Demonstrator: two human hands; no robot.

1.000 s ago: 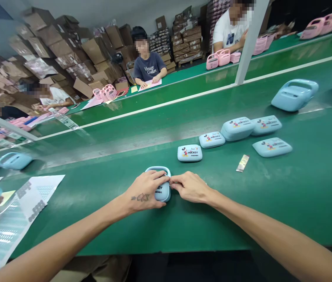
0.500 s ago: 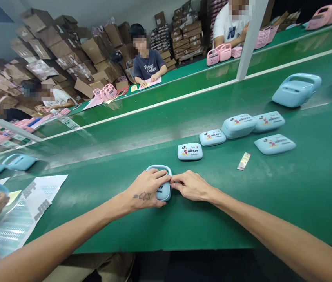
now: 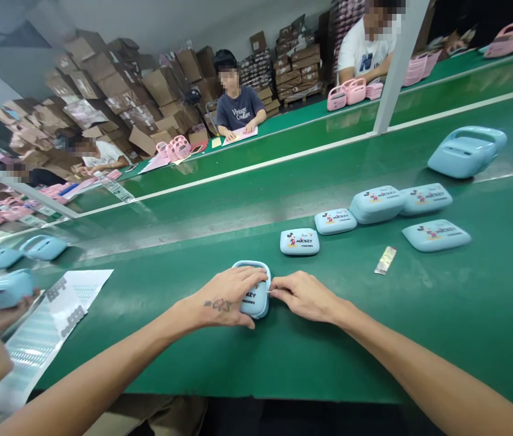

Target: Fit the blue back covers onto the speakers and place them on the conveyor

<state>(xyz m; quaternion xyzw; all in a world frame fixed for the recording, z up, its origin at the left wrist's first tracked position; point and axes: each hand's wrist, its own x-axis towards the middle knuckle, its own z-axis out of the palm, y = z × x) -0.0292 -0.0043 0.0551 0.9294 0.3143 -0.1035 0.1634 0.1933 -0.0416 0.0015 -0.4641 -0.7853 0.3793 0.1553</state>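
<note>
Green and long, the table (image 3: 329, 363) bore a light-blue case (image 3: 260, 307) lying print up between the person's hands, its loop handle pointing away. The left hand (image 3: 226, 297) lay across it from the side, back uppermost, fingers clasped over it and thumb at the near edge, covering much of the print. The right hand (image 3: 306, 297) was low opposite, thumb and forefinger pinching a thin pale piece (image 3: 269, 293) at the case's side, too small for me to identify; its other fingers were mostly hidden. Both elbows were out of sight. Farther off sat printed blue cases (image 3: 378, 204) and a small wrapper (image 3: 386, 260).
</note>
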